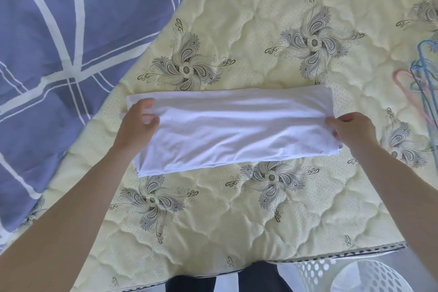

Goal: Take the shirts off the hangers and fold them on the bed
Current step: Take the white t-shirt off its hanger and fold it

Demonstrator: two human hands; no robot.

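The white shirt (234,125), folded into a long strip, is pinched at both ends, left hand (138,123) and right hand (350,131) both closed on it. Hangers (424,83) are piled well off to its right on the mattress (237,208).

Shirt (232,125): thin white cloth, matt, softly creased. Mattress (248,216): quilted, puffy cream fabric, faint sheen. Basket (369,277): white perforated plastic, smooth.

Two bare forearms, no sleeves reaching wrist or elbow. Left hand (136,123) and right hand (353,133) without rings, watch or gloves. Dark trousers (258,278) at the lower edge, apparently navy or black.
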